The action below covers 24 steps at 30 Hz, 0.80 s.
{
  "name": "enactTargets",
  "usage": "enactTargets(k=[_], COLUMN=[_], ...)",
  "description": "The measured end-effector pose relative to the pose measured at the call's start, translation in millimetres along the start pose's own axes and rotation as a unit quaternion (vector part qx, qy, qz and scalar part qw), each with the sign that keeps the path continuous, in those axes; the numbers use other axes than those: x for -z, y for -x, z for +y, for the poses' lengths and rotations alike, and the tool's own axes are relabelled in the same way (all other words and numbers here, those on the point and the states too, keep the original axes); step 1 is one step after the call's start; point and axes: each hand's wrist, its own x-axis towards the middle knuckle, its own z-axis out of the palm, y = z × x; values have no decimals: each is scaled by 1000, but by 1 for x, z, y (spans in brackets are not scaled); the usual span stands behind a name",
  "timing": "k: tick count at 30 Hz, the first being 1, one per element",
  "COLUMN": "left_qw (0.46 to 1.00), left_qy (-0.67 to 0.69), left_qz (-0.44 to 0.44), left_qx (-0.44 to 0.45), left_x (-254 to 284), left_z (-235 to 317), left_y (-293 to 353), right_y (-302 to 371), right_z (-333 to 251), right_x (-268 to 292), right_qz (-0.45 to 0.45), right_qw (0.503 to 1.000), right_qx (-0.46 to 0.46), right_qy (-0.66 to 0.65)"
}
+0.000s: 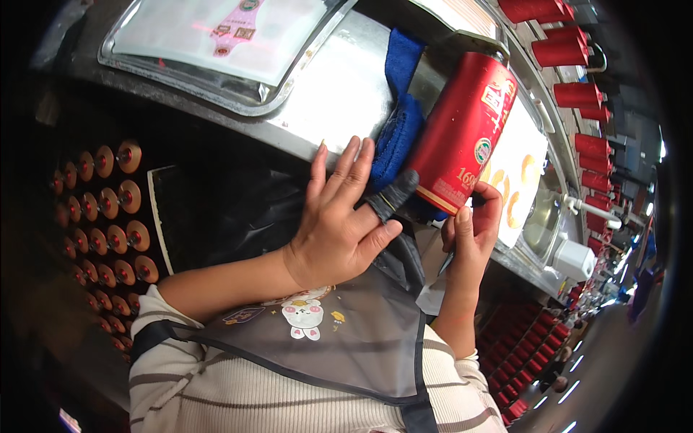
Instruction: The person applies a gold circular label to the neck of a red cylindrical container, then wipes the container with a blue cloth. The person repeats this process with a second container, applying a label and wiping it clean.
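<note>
tray [280,99]: top cut off | blue cloth [398,133]: partly behind red canister [462,130]

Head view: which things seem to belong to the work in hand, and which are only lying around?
Likely in the job: red bottle, with left hand and right hand at its near end; blue cloth beside it.

Perhaps just nearby, untouched: tray with pink-printed sheet; white surface with orange shapes; red containers.

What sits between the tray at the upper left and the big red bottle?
In the head view, shiny metal counter next to the tray, then a blue cloth beside the red bottle.
</note>
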Motion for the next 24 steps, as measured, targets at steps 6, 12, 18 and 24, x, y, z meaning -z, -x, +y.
enactTargets(k=[6,12,18,24], left_qw=[999,990,971,941], left_qy=[-38,-135,-202,-269], left_qz=[-25,-14,-63,-102], left_qx=[22,-48,-112,-179], left_x=[12,22,28,27], left_z=[-6,8,28,48], left_y=[-2,-14,-31,-54], right_y=[-5,-9,-6,-9], right_z=[-2,6,3,8], right_x=[-21,-24,-22,-26], right_qz=[-10,-7,-26,-34], right_qw=[998,995,994,985], right_qx=[23,50,32,51], right_qy=[-65,-88,-102,-163])
